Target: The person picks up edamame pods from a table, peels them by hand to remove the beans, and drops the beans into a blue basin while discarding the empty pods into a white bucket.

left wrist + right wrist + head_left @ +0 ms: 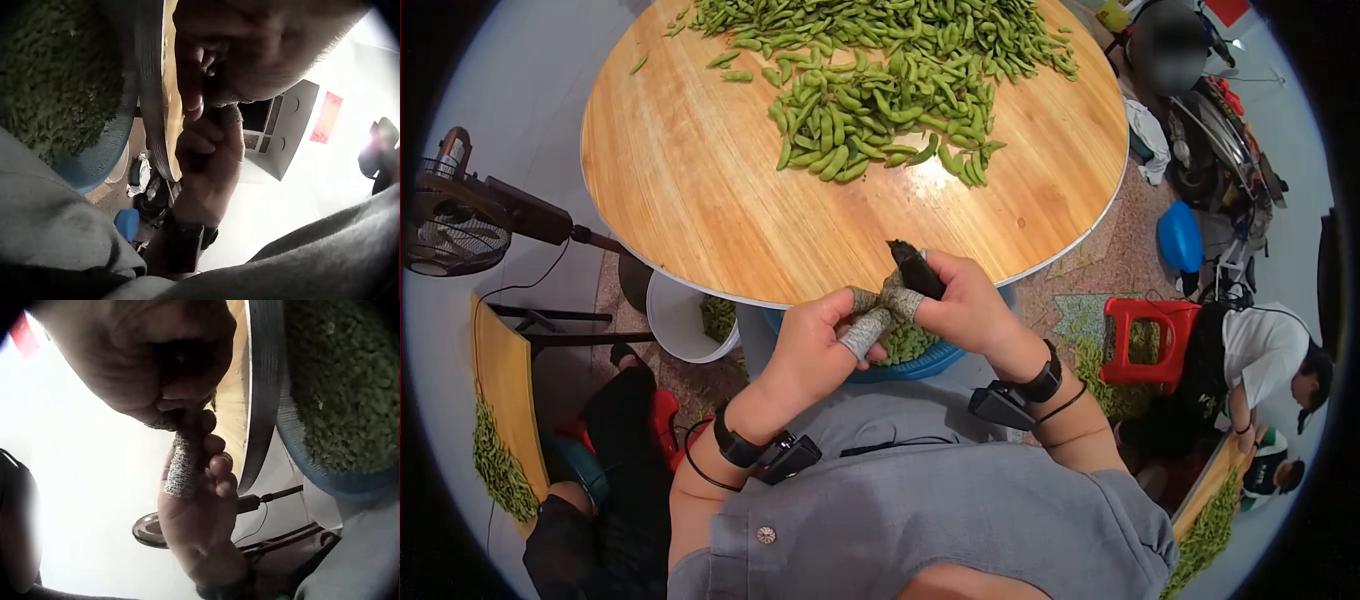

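Above the basket of beans, my left hand and right hand meet fingertip to fingertip at the table's near edge. Grey patterned tape wraps the left thumb and the right thumb. Between the hands a sliver of green pod shows in the right wrist view, pinched by both and mostly hidden. A black, finger-thick piece juts forward beside the right thumb; I cannot tell whether it covers a finger or is held. Green soybean pods lie heaped across the table.
The round wooden table fills the front. Under its edge sits a blue basket of shelled beans, with a white bucket to the left. A fan stands at left, a red stool at right. Other people sit on both sides.
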Demonstrator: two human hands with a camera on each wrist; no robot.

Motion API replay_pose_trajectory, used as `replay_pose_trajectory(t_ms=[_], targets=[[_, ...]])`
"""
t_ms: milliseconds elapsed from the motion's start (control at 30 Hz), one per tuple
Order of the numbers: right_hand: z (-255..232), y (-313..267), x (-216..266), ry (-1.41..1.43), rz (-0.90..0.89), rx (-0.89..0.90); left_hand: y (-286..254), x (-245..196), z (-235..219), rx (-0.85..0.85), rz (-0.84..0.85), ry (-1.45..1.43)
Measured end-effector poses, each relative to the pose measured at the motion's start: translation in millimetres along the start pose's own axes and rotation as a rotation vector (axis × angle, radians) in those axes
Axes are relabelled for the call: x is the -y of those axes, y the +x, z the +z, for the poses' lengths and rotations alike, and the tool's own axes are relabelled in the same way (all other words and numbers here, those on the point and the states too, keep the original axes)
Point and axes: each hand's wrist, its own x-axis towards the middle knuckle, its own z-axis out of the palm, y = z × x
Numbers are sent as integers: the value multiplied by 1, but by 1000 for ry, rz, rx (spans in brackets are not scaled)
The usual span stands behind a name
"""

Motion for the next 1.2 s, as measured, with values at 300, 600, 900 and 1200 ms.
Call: replay_pose_trajectory(t_ms=[300,600,900,1200], targets=[[4,-4,-2,88,-45,29,0,6,-7,152,-151,-441],[8,-10,-2,88,-158,-48,-1,17,-13,273,-275,-893],[14,-25,9,120,31,206,2,18,-6,8,86,-311],[13,-24,25,217,159,239,0,22,-10,-195,628,760]])
